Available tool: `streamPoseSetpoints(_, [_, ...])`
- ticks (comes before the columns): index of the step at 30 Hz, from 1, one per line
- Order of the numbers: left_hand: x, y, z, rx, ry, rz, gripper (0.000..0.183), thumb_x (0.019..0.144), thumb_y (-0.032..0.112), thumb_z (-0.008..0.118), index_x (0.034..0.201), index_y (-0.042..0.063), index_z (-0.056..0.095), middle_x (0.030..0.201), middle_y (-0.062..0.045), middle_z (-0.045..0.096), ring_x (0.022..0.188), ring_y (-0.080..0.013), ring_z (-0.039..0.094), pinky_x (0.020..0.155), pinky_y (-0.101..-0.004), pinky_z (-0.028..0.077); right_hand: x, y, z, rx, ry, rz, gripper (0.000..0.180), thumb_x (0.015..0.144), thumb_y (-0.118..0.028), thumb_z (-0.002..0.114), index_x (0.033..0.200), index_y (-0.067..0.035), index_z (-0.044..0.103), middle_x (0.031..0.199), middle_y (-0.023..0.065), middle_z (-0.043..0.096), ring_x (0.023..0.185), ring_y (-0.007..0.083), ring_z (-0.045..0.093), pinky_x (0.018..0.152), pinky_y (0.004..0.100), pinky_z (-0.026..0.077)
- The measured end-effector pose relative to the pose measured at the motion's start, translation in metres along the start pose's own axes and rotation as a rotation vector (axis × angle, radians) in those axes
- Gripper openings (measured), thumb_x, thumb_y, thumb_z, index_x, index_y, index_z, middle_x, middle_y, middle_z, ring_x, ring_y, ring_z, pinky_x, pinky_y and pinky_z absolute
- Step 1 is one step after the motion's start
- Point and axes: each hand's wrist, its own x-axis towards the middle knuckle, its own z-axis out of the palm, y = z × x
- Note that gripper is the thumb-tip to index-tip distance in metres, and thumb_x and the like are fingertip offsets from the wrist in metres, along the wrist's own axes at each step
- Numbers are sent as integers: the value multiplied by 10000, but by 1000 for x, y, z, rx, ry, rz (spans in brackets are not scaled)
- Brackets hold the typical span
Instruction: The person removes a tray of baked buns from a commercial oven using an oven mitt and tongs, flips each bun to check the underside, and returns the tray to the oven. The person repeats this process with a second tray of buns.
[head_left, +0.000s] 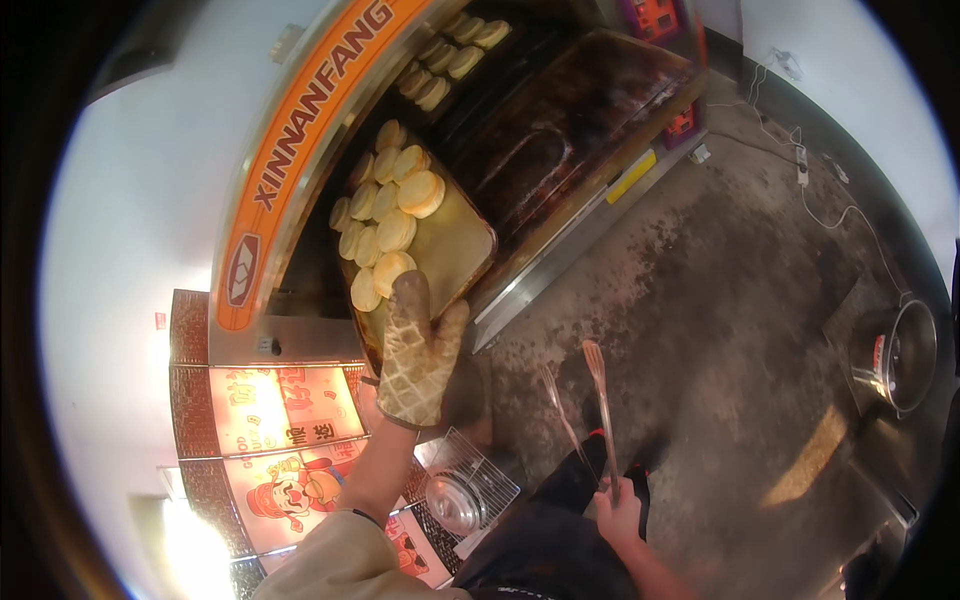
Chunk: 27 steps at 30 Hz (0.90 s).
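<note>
My left hand (420, 352), in a quilted oven mitt, lies over the near edge of a metal baking tray (465, 251) at the oven mouth; whether it grips the rim cannot be told. Several round golden pastries (420, 193) crowd the tray's left and far parts, one of them just beyond the mitt's fingertips. Lower down, my bare right hand (621, 510) is closed around metal tongs (600, 390), whose two arms stand apart above the floor with nothing between them.
Behind the tray, more pastries (465, 61) sit deep in the oven. A dark, stained oven plate (577, 112) extends to the right. A wire rack (491, 480) and a round metal lid (453, 502) are below the mitt. A metal pot (911, 360) and cables lie far right.
</note>
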Motion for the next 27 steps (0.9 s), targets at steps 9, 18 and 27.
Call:
streamPoseSetpoints(9, [81, -46, 14, -451, -64, -151, 751, 1116, 288, 756, 1690, -49, 409, 1726, -209, 502, 1617, -305, 464, 1321, -390, 385, 26, 26, 33, 14, 13, 56, 356, 986, -160, 829, 1268, -28, 656, 757, 84, 652, 635, 252, 671, 637, 383, 543])
streamPoseSetpoints(18, [177, -127, 37, 17, 50, 32, 705, 1116, 491, 703, 1573, -34, 594, 1612, -247, 607, 1509, -380, 577, 1244, -437, 467, 54, 43, 95, 87, 115, 156, 319, 995, -108, 803, 1264, -27, 652, 748, 65, 620, 647, 214, 637, 658, 368, 531])
streamPoseSetpoints(27, [262, -201, 54, 188, 50, 67, 761, 1139, 564, 610, 1637, -8, 542, 1704, -247, 513, 1598, -401, 462, 1323, -455, 377, 93, 36, 131, 73, 194, 171, 295, 1016, -89, 773, 1267, -3, 644, 751, 48, 595, 665, 164, 595, 668, 344, 519])
